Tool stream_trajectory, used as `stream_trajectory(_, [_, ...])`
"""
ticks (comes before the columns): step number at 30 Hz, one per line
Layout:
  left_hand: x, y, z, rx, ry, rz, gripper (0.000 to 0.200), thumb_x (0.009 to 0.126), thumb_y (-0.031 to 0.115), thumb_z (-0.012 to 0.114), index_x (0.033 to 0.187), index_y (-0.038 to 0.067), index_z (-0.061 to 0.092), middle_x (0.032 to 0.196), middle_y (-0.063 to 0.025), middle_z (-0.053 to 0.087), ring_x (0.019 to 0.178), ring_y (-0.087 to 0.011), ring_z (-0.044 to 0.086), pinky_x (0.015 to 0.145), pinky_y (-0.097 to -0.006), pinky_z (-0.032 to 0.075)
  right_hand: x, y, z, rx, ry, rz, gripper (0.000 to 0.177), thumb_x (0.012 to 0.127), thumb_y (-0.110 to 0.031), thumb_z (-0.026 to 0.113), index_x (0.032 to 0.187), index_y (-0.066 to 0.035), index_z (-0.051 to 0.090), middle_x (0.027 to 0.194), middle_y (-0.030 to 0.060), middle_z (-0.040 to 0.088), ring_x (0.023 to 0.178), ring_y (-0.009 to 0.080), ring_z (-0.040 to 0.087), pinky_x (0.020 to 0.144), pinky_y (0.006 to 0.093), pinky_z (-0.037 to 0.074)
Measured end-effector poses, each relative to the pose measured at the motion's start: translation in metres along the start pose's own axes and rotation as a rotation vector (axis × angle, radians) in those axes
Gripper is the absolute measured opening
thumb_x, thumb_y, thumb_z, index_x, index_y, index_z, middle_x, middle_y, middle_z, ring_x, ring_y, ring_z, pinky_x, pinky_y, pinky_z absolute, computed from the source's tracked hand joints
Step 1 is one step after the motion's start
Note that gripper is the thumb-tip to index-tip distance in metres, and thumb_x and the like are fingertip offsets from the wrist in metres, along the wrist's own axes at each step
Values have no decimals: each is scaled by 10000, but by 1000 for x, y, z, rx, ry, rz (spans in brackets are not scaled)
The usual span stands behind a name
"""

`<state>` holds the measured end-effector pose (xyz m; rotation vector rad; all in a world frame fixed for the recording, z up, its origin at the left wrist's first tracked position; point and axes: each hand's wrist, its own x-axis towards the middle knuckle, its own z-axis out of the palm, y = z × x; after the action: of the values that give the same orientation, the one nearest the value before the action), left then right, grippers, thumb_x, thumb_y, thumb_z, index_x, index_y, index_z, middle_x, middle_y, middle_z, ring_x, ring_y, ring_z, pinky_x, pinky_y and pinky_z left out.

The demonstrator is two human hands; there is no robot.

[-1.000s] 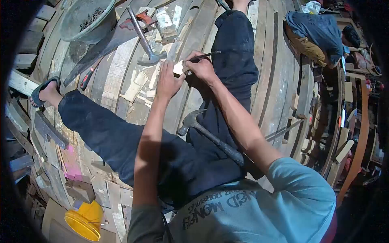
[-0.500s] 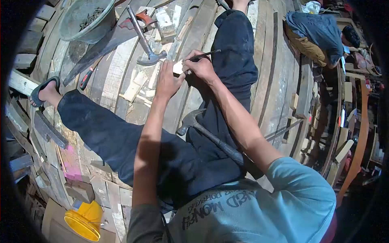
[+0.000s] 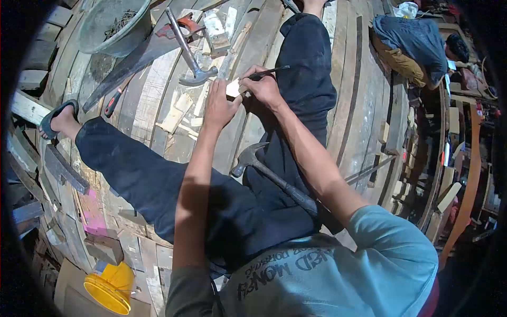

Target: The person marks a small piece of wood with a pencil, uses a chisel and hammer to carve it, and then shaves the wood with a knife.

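Observation:
A small pale piece of wood [image 3: 232,88] lies between my two hands, above the plank floor. My left hand [image 3: 219,105] holds its left side, fingers together and pointing forward. Pinched in my right hand [image 3: 262,89] is a thin dark pencil-like tool [image 3: 275,69], its end sticking out to the right; what its other end touches is hidden by the fingers. Just ahead of my left hand, a claw hammer [image 3: 190,58] rests with its head toward me. Another claw hammer [image 3: 282,184] lies across my lap, below my right forearm.
Wood offcuts [image 3: 177,112] lie left of my hands. A handsaw [image 3: 140,62] and a red-black handled tool [image 3: 113,101] lie further left, near a bucket of nails [image 3: 117,45]. A yellow bucket [image 3: 108,293] stands lower left. Another person [image 3: 411,47] bends over at upper right, beside stacked timber.
Hardly anything differs. The dark tool and my right hand have shifted very slightly to the right; both hands keep their hold.

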<state>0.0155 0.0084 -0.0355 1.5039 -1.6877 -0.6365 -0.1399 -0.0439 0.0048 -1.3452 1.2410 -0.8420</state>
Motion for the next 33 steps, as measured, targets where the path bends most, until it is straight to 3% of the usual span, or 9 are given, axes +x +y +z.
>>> stream_trajectory(8, [-1,0,0,-8,6,-9,463,726,155,768,1053,-23,492,1015,-223,524,1000,-436,526,849,-503,444,-4,-9,1,107,1,48,77,789,-51,696,792,-5,634,731,53,649,656,124,618,594,285,500])
stream_trajectory(9, [0,3,-3,-20,-10,-7,460,727,153,766,1053,-23,495,1012,-222,525,997,-432,527,858,-502,442,-2,-8,0,48,-5,12,46,820,-25,681,825,-19,636,760,32,642,678,97,599,629,255,490])
stream_trajectory(20, [1,1,-1,8,-25,-5,503,739,177,769,1094,-44,488,1040,-243,530,1032,-431,521,899,-490,440,-3,-10,0,17,29,82,38,809,-30,686,823,-14,655,801,42,670,727,101,619,665,260,501])
stream_trajectory(24, [-1,-2,1,29,-5,16,512,751,205,775,1094,-38,483,1042,-242,529,1021,-432,519,886,-492,440,-2,-5,1,80,67,-26,45,800,-29,676,800,-16,633,706,66,664,620,132,642,555,283,507])
stream_trajectory(28, [0,3,-2,18,-30,-9,539,751,244,797,1084,-52,495,1059,-259,536,1040,-445,518,897,-500,438,-1,-10,-1,161,89,-15,50,803,-5,676,800,-9,625,715,74,669,608,141,642,557,285,511])
stream_trajectory(29, [0,6,-3,20,17,-2,454,747,177,795,1039,-32,515,997,-232,539,984,-428,530,852,-476,442,-3,-11,-1,153,99,22,55,807,-6,674,815,-7,620,714,80,668,611,143,644,554,285,509])
stream_trajectory(33, [-1,2,-1,29,50,44,463,750,194,795,1041,-31,514,1008,-237,543,996,-431,534,854,-482,443,-1,-2,-2,172,77,26,58,803,-2,680,810,-8,623,723,76,663,623,144,639,561,284,506])
